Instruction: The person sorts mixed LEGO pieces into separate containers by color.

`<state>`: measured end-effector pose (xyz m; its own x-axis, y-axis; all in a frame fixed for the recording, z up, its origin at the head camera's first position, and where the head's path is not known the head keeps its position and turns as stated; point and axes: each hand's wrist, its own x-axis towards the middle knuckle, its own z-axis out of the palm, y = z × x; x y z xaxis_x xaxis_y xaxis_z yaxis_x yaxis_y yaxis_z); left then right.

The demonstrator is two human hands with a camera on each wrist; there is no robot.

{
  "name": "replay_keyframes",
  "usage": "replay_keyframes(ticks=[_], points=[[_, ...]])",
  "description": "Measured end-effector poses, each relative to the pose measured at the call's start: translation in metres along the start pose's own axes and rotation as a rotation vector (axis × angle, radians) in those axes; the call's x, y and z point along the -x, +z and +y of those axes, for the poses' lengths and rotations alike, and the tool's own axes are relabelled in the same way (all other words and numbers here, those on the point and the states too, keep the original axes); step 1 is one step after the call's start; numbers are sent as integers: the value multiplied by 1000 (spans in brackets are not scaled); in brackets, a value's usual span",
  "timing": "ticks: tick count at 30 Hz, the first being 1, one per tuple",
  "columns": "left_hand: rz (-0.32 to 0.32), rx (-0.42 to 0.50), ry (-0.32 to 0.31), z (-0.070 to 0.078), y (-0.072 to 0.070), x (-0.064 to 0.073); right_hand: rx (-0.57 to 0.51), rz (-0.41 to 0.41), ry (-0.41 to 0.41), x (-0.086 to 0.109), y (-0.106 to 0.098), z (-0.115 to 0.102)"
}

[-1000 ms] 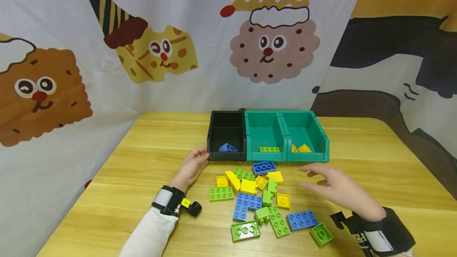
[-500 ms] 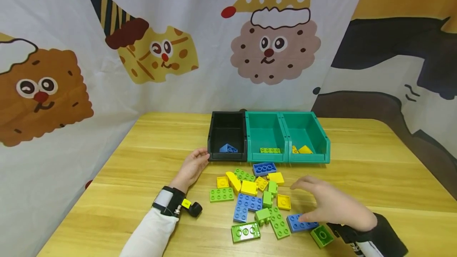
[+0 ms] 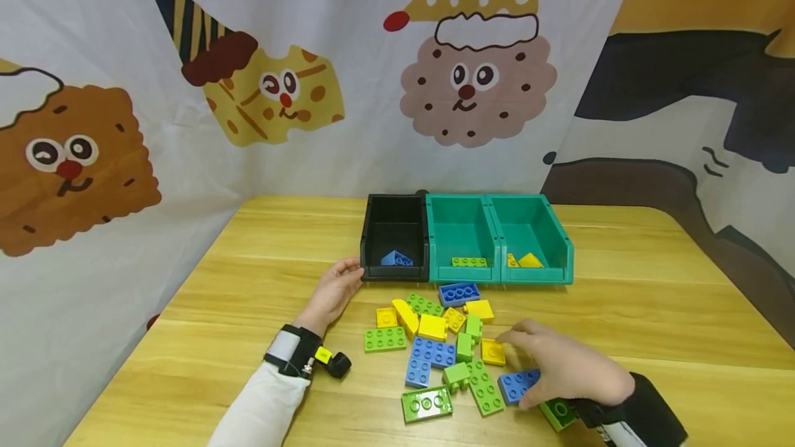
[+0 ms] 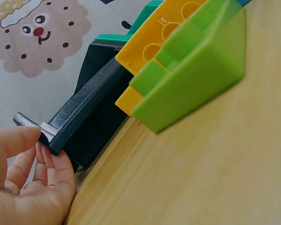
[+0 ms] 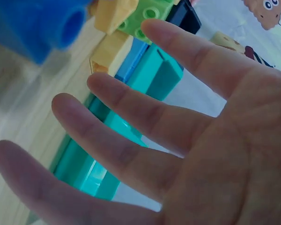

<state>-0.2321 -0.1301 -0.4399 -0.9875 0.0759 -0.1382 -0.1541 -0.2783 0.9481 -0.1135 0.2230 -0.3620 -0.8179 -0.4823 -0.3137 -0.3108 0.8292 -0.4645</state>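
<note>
My left hand (image 3: pixel 332 295) pinches the front left corner of a black bin (image 3: pixel 395 273), thumb at the rim and fingers below in the left wrist view. Over the right side of the scattered toy bricks hovers my right hand (image 3: pixel 568 364), its fingers spread and holding nothing. Beneath it lies a blue eight-stud brick (image 3: pixel 517 387), partly hidden by the thumb. A green brick (image 3: pixel 557 415) sits close by, below the palm. Just off the index fingertip is a square yellow brick (image 3: pixel 493 352). The right wrist view shows a blue brick (image 5: pixel 33 23) beyond the straight fingers.
Two teal bins (image 3: pixel 464 274) adjoin the black one, with green bricks (image 3: pixel 469 262) in the middle and yellow bricks (image 3: pixel 530 260) at right. Blue pieces (image 3: pixel 396 258) lie in the black bin. Several green, yellow and blue bricks (image 3: pixel 433 350) cover the table before them.
My right hand has come left and nearer, from beside the teal bin down over the blue brick. My left hand keeps its place at the black bin.
</note>
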Motion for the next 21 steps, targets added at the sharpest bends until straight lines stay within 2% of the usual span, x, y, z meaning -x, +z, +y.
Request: replay_keyframes(ticks=[11,21], points=[[-11,5,-2,1,0,-1,3,-5,102,-5,4,-3],[-3,13,-8,2,1,1,16,-59,15,-7,4,2]])
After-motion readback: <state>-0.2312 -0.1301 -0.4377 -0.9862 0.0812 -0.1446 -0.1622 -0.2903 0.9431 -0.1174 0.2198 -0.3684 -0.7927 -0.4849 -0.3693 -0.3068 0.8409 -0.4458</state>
